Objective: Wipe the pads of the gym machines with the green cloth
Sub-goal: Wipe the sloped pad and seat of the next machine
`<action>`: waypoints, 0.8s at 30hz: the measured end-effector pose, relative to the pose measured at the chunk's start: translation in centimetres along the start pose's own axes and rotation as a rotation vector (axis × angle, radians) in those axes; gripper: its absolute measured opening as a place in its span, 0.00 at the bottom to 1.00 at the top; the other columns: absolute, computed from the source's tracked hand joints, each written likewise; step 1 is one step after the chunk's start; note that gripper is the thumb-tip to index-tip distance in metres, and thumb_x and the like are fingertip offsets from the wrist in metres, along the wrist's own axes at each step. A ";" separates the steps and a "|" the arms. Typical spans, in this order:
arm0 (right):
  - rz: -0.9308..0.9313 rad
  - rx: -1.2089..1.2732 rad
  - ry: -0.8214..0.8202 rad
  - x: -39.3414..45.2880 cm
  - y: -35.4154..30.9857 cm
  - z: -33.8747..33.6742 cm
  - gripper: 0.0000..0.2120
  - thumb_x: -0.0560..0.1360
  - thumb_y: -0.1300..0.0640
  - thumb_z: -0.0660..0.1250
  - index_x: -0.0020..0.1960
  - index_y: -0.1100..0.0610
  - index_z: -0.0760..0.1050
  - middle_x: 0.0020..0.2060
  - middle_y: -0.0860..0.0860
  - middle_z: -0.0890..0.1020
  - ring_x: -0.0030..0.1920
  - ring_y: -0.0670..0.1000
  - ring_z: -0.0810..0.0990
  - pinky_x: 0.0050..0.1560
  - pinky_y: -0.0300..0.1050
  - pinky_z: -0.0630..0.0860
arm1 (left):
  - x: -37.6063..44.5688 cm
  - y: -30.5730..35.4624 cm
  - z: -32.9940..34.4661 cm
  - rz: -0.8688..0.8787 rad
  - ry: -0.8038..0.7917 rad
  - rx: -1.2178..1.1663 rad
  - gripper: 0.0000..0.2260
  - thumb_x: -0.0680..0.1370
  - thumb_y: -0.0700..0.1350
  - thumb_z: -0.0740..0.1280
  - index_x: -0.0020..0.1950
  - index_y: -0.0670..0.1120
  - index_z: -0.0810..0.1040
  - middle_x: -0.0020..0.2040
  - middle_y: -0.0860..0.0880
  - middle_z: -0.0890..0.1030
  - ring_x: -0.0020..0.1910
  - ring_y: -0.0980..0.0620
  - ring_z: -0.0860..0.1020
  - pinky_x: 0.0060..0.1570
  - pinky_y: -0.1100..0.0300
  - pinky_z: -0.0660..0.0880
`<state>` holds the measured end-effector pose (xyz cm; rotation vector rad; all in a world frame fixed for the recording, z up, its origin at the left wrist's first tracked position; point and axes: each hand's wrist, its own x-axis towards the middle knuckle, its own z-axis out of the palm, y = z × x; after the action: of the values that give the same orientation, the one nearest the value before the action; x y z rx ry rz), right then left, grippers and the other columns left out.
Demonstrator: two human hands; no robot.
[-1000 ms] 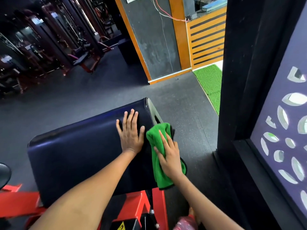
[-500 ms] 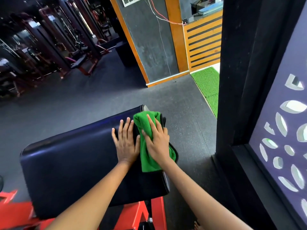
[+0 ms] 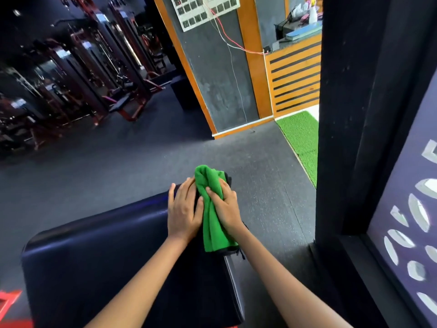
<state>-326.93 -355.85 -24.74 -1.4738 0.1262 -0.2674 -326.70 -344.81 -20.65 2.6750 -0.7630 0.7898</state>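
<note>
A dark blue padded bench pad [image 3: 99, 263] of a red-framed gym machine fills the lower left. The green cloth [image 3: 212, 223] lies bunched along the pad's far right end, reaching over its top corner. My right hand [image 3: 224, 207] lies on the cloth with its fingers curled into the fabric, gripping it against the pad. Flat on the pad just left of the cloth rests my left hand [image 3: 183, 209], fingers straight and pointing away from me.
A black pillar [image 3: 350, 114] and a purple patterned panel [image 3: 406, 221] stand close on the right. Grey rubber floor [image 3: 142, 159] stretches ahead to an orange-trimmed wall [image 3: 220, 74] and a green turf strip [image 3: 302, 136]. Red and black gym machines [image 3: 71, 79] line the far left.
Both hands have slid up toward the pad's far right corner. The cloth moved with my right hand, which went from lying flat on it to gripping it. The view tilted upward.
</note>
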 end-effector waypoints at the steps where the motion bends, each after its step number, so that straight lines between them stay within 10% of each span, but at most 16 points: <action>1: 0.009 0.010 -0.003 0.0 0.6 0.0 0.33 0.67 0.33 0.58 0.64 0.50 0.75 0.64 0.48 0.77 0.63 0.49 0.72 0.67 0.47 0.62 | -0.1 -0.1 0.0 -0.015 -0.004 -0.012 0.21 0.79 0.48 0.53 0.66 0.39 0.73 0.64 0.42 0.77 0.64 0.49 0.70 0.69 0.46 0.57; 7: 0.269 -0.094 -0.049 2.6 5.0 -0.8 0.17 0.78 0.45 0.61 0.64 0.51 0.74 0.62 0.50 0.77 0.65 0.59 0.71 0.67 0.55 0.63 | -0.4 0.2 -0.1 -0.013 -0.013 -0.023 0.22 0.79 0.49 0.53 0.69 0.41 0.71 0.67 0.44 0.75 0.67 0.50 0.69 0.69 0.53 0.60; 14: 0.038 0.090 -0.001 1.0 3.8 -0.5 0.27 0.71 0.39 0.61 0.63 0.53 0.76 0.61 0.52 0.79 0.64 0.53 0.74 0.67 0.52 0.65 | -0.3 0.7 -0.4 -0.040 -0.014 0.007 0.22 0.79 0.48 0.53 0.69 0.40 0.72 0.66 0.44 0.75 0.66 0.48 0.71 0.69 0.52 0.61; 19: 0.388 -0.025 -0.065 1.5 7.8 -2.2 0.22 0.73 0.40 0.63 0.61 0.50 0.76 0.57 0.53 0.80 0.63 0.60 0.74 0.66 0.56 0.66 | -0.3 0.9 -0.2 -0.060 -0.010 0.031 0.22 0.79 0.48 0.52 0.68 0.41 0.72 0.66 0.45 0.75 0.65 0.47 0.72 0.68 0.50 0.63; 24: 0.140 0.105 -0.085 2.5 3.6 -1.1 0.28 0.67 0.37 0.62 0.62 0.50 0.76 0.60 0.50 0.79 0.63 0.52 0.75 0.68 0.55 0.65 | 0.1 1.6 0.2 -0.115 0.018 0.059 0.21 0.78 0.49 0.53 0.66 0.40 0.73 0.63 0.45 0.77 0.62 0.48 0.72 0.66 0.51 0.61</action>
<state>-324.37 -357.25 -28.17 -1.3625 0.1442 -0.0962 -327.41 -346.24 -20.63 2.7319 -0.5843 0.8183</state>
